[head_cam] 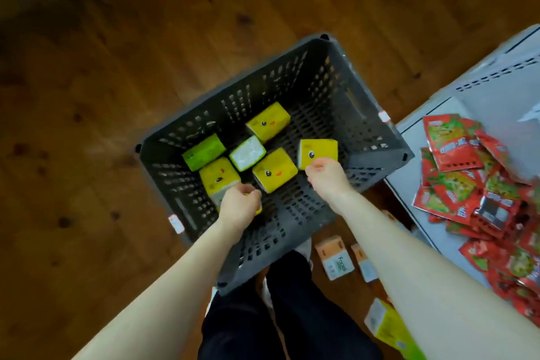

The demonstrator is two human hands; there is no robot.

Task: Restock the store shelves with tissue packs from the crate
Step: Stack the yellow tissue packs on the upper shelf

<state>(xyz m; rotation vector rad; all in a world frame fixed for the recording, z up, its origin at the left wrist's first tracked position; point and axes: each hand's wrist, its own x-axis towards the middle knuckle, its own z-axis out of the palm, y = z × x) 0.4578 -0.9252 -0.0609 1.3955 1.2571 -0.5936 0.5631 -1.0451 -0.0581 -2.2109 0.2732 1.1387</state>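
Note:
A dark grey slatted crate (336, 67) stands on the wooden floor below me. Inside lie several tissue packs: yellow ones with a chick face (268, 121) (274, 169), a green one (203, 152) and a white-faced one (247, 153). My right hand (327, 174) grips a yellow chick pack (318, 150) near the crate's right wall. Over the crate's near left side, my left hand (239, 204) is closed on another yellow chick pack (219, 175).
A grey shelf (496, 90) to the right carries a heap of red snack packets (482, 184). Orange-and-white tissue packs (334, 257) and a yellow-green pack (388, 321) lie on the floor by my legs. Wooden floor spreads to the left and beyond.

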